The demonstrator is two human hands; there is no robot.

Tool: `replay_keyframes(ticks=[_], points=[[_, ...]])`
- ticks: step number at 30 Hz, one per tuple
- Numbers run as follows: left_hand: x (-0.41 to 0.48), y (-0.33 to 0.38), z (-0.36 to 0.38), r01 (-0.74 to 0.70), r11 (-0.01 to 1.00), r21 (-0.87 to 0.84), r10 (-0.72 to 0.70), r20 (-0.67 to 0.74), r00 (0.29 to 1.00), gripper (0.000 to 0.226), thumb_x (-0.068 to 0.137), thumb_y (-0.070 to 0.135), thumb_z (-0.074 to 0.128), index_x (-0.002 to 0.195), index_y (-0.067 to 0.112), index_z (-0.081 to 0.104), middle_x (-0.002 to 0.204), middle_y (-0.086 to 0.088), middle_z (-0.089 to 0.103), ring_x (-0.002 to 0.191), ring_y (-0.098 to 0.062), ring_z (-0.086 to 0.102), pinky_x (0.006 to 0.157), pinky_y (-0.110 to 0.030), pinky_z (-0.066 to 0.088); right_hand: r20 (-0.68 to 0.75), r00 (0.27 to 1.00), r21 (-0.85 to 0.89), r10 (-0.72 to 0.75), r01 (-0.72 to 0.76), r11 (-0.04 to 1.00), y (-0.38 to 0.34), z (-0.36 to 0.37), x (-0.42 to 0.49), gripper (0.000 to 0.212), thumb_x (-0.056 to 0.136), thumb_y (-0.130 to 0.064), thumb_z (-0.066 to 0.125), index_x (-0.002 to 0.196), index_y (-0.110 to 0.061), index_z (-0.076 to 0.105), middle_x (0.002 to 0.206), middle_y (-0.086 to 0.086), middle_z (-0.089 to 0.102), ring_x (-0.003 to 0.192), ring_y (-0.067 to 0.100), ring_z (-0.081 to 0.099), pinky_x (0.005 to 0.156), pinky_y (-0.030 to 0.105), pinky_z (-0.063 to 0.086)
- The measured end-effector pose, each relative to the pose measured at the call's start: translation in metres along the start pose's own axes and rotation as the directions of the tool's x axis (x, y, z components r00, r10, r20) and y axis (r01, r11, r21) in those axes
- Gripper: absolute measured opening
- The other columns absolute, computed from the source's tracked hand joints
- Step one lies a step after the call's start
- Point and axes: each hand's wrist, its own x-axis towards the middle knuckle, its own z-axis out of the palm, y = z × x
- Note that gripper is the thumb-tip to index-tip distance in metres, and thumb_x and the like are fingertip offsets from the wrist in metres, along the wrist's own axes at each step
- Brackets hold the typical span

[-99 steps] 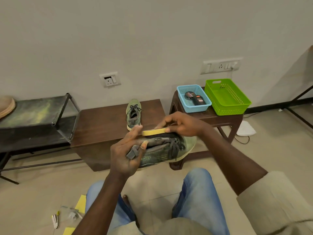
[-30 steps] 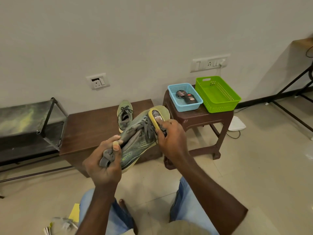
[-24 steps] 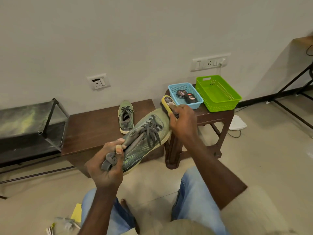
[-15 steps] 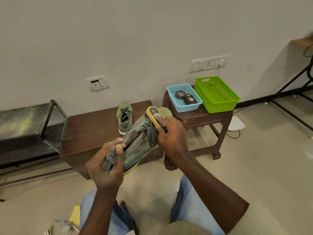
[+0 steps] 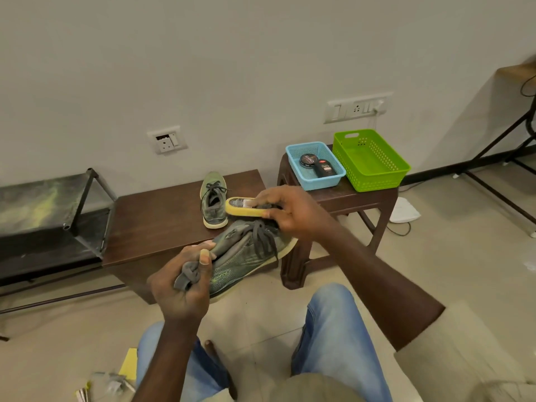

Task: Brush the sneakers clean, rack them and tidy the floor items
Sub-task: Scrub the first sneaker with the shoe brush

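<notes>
Sneaker in hand [image 5: 246, 256]: left hand [image 5: 181, 288] grips its heel; right hand [image 5: 290, 211] closes on brush [image 5: 245, 207] above the laces.
Second sneaker [image 5: 213, 200]: on worktop [image 5: 156, 219], near back edge.
Left to do: racking on shoe rack [image 5: 43, 216]; floor items [image 5: 110, 384] at bottom left.

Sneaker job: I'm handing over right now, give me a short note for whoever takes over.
Left hand grips the heel of one sneaker, held in the air above the floor.
Right hand holds the yellow brush over its laces.
Second sneaker stands on the brown bench.
Rack at left holds no sneakers.
Left: finish brushing, rack both, tidy the floor items.
</notes>
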Motion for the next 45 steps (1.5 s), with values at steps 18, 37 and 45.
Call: replay_keyframes(ticks=[18,37,45], points=[[-0.001,-0.003,-0.013,0.077,0.996,0.039,-0.079,0.042,0.996,0.017,0.096,0.043,0.063,0.086,0.035,0.075,0.091,0.027,0.074,0.083,-0.003,0.073,0.076,-0.022,0.057,0.355,0.926,-0.090,0.126,-0.100,0.991,0.052,-0.056,0.015,0.032,0.091,0.000,0.057,0.114,-0.016,0.072,0.103,-0.009,0.073,0.098,0.004,0.066,0.089,0.026,0.049],[0.006,-0.017,0.006,0.288,0.954,-0.085,-0.299,-0.196,0.934,0.019,0.092,0.029,0.065,0.080,0.027,0.079,0.084,-0.001,0.076,0.085,-0.029,0.073,0.085,-0.040,0.056,-0.349,0.929,-0.325,0.125,-0.245,0.913,0.004,0.011,-0.023,0.022,0.084,-0.010,0.063,0.104,-0.011,0.072,0.090,0.012,0.069,0.079,0.030,0.060,0.068,0.036,0.050],[0.009,-0.005,0.004,0.278,0.933,-0.231,-0.330,-0.234,0.915,0.020,0.091,0.025,0.065,0.077,0.029,0.079,0.078,0.007,0.075,0.080,-0.025,0.069,0.088,-0.044,0.054,-0.603,0.795,-0.189,0.073,-0.230,0.955,-0.011,0.035,-0.038,0.039,0.079,-0.027,0.071,0.117,-0.017,0.067,0.098,0.010,0.061,0.088,0.025,0.058,0.073,0.031,0.047]])
